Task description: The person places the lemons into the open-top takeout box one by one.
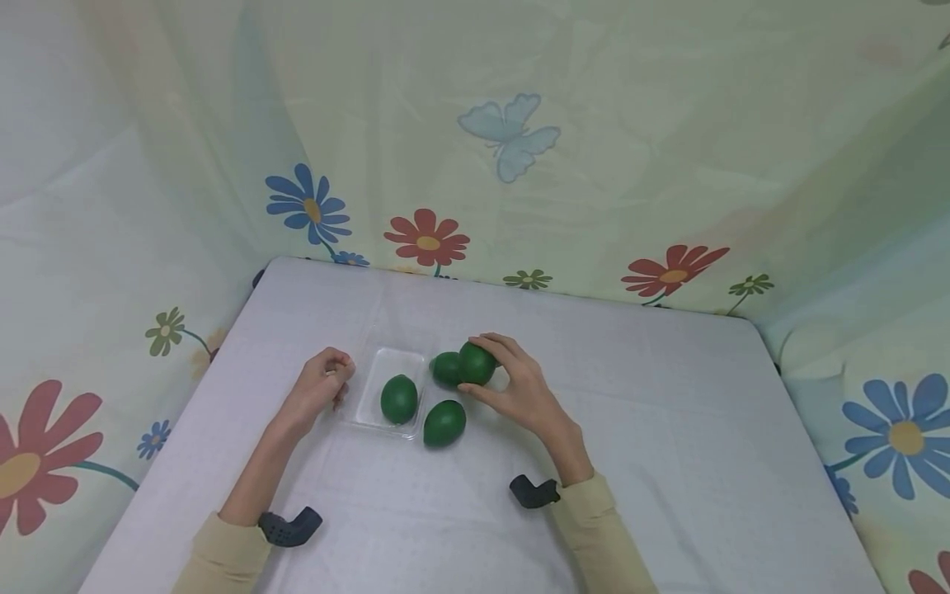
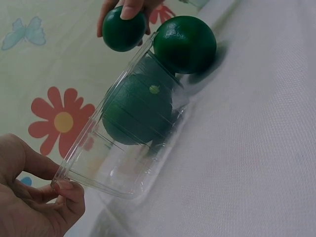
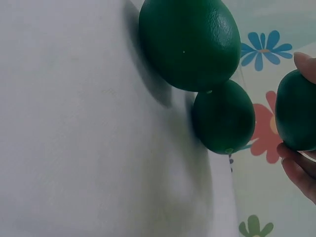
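On the white cloth-covered table (image 1: 668,429), my right hand (image 1: 523,388) curls its fingers and thumb round a dark green egg-shaped fruit (image 1: 476,363), held just above the table beside the clear shallow plastic tray (image 1: 371,408). My left hand (image 1: 321,389) pinches the tray's left rim with curled fingers. One green fruit lies inside the tray (image 1: 399,398); two more rest on the table just right of it, one nearer me (image 1: 444,423), one farther (image 1: 446,368).
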The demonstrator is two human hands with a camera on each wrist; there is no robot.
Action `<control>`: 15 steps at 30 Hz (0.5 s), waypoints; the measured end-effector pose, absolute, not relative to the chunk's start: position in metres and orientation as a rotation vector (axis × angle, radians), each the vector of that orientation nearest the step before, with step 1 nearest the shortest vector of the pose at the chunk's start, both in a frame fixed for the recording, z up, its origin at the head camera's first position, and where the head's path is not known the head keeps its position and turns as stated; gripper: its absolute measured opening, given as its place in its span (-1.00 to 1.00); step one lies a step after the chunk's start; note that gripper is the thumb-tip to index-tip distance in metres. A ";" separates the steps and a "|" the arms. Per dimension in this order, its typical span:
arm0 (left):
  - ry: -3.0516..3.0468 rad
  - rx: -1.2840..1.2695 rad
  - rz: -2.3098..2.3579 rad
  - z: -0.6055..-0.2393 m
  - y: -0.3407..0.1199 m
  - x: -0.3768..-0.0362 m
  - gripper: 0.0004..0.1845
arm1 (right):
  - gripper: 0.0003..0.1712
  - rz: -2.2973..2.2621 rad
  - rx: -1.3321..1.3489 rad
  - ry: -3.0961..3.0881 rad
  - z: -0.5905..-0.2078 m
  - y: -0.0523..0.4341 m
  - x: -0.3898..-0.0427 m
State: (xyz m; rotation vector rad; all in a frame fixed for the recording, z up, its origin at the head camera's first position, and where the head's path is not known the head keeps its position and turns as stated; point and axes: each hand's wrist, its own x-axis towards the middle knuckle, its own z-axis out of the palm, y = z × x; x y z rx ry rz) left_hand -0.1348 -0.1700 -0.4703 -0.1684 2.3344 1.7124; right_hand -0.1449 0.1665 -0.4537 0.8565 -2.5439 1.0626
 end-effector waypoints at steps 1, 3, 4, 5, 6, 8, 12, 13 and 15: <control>2.334 -0.168 1.713 -0.470 -0.170 -0.135 -0.72 | -0.17 1.066 0.861 -2.543 -0.453 0.165 -0.146; 2.330 -0.167 1.719 -0.471 -0.170 -0.135 -0.72 | -0.18 1.074 0.867 -2.541 -0.453 0.162 -0.146; 2.330 -0.167 1.719 -0.471 -0.170 -0.135 -0.72 | -0.18 1.077 0.870 -2.540 -0.453 0.161 -0.147; 2.329 -0.168 1.719 -0.471 -0.170 -0.135 -0.72 | -0.18 1.084 0.873 -2.540 -0.452 0.159 -0.147; 2.327 -0.168 1.720 -0.471 -0.170 -0.135 -0.72 | -0.18 1.088 0.877 -2.542 -0.452 0.157 -0.148; 2.326 -0.168 1.721 -0.471 -0.170 -0.135 -0.72 | -0.19 1.094 0.880 -2.550 -0.451 0.154 -0.148; 2.327 -0.164 1.722 -0.471 -0.170 -0.135 -0.72 | -0.19 1.102 0.902 -2.566 -0.447 0.148 -0.150; 2.328 -0.165 1.721 -0.471 -0.170 -0.135 -0.72 | -0.19 1.107 0.909 -2.571 -0.446 0.146 -0.150; 2.329 -0.164 1.721 -0.471 -0.170 -0.135 -0.73 | -0.19 1.100 0.918 -2.589 -0.444 0.143 -0.150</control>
